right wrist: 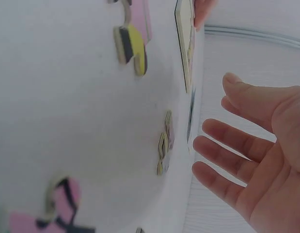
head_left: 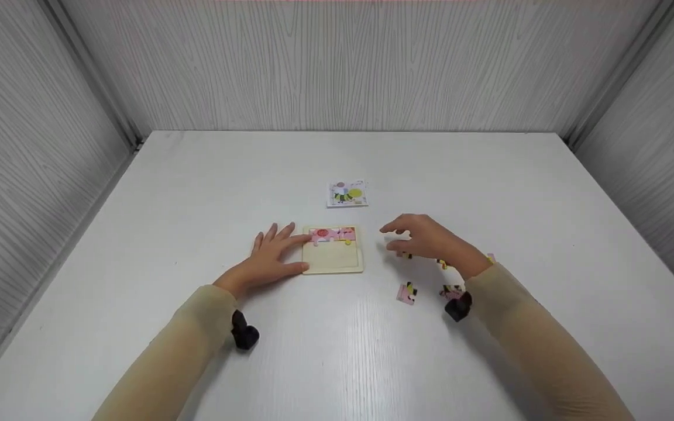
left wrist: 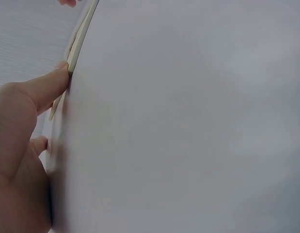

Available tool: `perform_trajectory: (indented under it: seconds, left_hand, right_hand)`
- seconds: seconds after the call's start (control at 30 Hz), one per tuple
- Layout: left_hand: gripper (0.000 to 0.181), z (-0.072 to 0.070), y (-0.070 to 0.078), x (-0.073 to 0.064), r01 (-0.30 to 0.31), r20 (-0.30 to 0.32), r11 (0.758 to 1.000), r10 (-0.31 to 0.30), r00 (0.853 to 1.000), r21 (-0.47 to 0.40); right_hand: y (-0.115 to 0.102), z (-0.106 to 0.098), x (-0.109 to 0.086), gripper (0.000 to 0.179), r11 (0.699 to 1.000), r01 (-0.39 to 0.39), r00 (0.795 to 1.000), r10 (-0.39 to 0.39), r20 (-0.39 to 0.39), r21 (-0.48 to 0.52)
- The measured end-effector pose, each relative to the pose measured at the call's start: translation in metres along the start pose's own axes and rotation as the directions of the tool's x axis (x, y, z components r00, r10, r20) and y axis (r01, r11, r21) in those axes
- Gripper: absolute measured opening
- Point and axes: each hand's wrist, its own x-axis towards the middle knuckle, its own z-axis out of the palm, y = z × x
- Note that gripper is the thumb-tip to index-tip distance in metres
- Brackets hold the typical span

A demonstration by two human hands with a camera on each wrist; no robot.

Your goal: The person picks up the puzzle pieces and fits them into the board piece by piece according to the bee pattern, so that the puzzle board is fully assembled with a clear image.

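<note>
- Resting against the left side of the shallow wooden tray (head_left: 332, 271), the left hand (head_left: 270, 260) is shown with its fingers extended and spread; the tray's near left corner is touched by the thumb, and the index finger is laid at the left rim.
- Held above the white table (head_left: 325, 362), to the right of the tray, the right hand (head_left: 425, 235) is seen with its fingers released: they are loosely bent and, in the right wrist view, parted from the thumb, with nothing grasped.
- The tray is placed flat between the two hands; its far row is filled by fitted puzzle pieces (head_left: 332, 234), chiefly pink, while the bare pale base is exposed in the nearer part.
- Loose puzzle pieces (head_left: 405, 294), patterned in pink, yellow and black, are scattered to the right of the tray, beneath and beside the right hand and forearm, by which some are partly hidden in the head view.
- A square picture card (head_left: 347, 194) is laid beyond the tray, apart from it; a yellow disc and a striped figure are printed on it.
- Both forearms are covered by beige sleeves (head_left: 167, 351), and a small black device (head_left: 246, 337) is worn at each wrist.
- The table is bordered by pale wood-grained walls (head_left: 337, 64).
</note>
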Motion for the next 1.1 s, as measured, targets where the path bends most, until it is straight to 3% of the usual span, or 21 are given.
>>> perform_trajectory:
  seconds: [0.27, 0.53, 0.7, 0.9, 1.1]
  left_hand:
    - [0.063, 0.001, 0.001, 0.000, 0.011, 0.006, 1.000, -0.011, 1.000, 0.004]
    - [0.063, 0.001, 0.001, 0.000, 0.004, 0.005, 1.000, -0.004, 1.000, -0.006]
    - [0.063, 0.000, 0.001, -0.001, 0.009, -0.001, 1.000, -0.009, 1.000, 0.002]
    - [0.063, 0.000, 0.001, -0.002, 0.002, -0.004, 1.000, -0.002, 1.000, 0.006]
    - [0.063, 0.000, 0.002, -0.002, 0.011, 0.006, 1.000, -0.011, 1.000, -0.001]
  right_hand:
    - [0.020, -0.005, -0.021, 0.040, 0.998, -0.059, 0.998, 0.059, -0.015, 0.012]
    - [0.028, -0.007, -0.030, 0.041, 0.997, -0.075, 0.997, 0.075, -0.003, 0.003]
    - [0.032, -0.004, -0.031, 0.041, 0.998, 0.003, 1.000, -0.003, -0.001, -0.068]
    - [0.033, 0.000, -0.031, 0.036, 0.971, 0.110, 0.994, -0.111, 0.005, -0.214]
    - [0.031, 0.006, -0.029, 0.028, 0.957, 0.092, 0.994, -0.105, -0.031, -0.275]
